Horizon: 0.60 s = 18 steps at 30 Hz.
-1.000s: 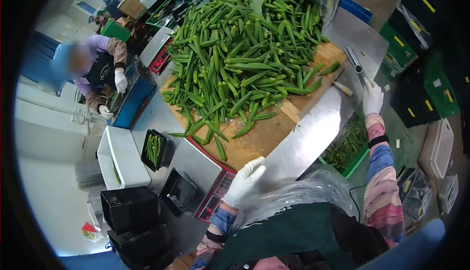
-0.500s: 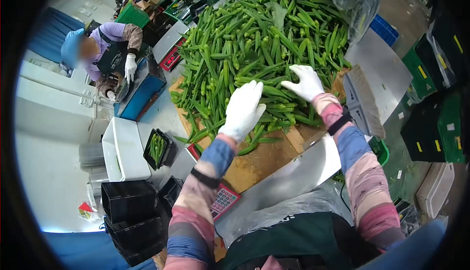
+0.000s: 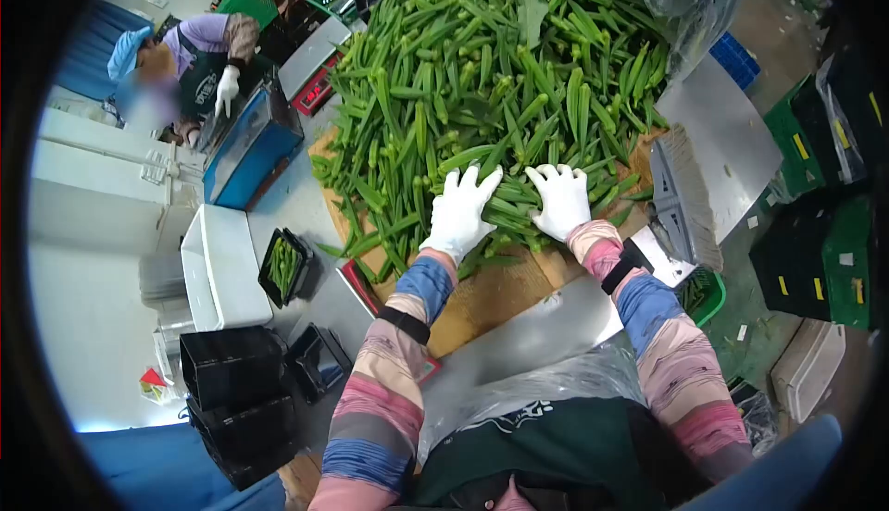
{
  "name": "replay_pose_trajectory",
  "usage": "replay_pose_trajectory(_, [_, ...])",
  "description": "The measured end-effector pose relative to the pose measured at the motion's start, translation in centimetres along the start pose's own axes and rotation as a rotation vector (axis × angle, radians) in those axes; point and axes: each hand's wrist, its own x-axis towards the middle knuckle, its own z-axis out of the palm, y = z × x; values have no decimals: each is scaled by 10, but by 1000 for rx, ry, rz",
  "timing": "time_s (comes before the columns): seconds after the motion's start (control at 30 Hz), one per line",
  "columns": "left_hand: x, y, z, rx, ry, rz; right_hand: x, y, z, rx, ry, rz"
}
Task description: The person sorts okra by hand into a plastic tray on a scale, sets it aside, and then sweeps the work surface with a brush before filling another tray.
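Observation:
A big heap of green okra [image 3: 444,94] covers the work surface in front of me. My left hand [image 3: 460,213], in a white glove, rests on the near edge of the heap with fingers spread and thumb out to the right. Close beside it, my right hand [image 3: 561,202], gloved too, lies on the okra with its fingers apart and bent at the tips. Several pods lie in the gap between the two hands. Under the near side of the heap shows a brown cardboard sheet [image 3: 486,303]. Neither hand visibly grips a pod.
Left are a black tray of okra [image 3: 281,266], a white bin [image 3: 208,270], stacked black trays [image 3: 231,363] and a red-edged scale [image 3: 315,85]. A grey dustpan-like tool with bristles [image 3: 690,196] stands right. A co-worker [image 3: 199,57] bends over a blue box [image 3: 255,155].
My hands have come down onto the okra, the right one shifting toward me. The view has tilted slightly. The co-worker's head has dipped lower over the blue box.

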Motion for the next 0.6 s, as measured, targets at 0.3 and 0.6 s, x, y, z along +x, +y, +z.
replay_pose_trajectory(0.3, [-152, 23, 23, -130, -74, -147, -102, -49, 34, 372, -160, -150])
replay_pose_trajectory(0.6, [-241, 75, 46, -42, -166, -226, -150, -33, 42, 244, -278, -348])
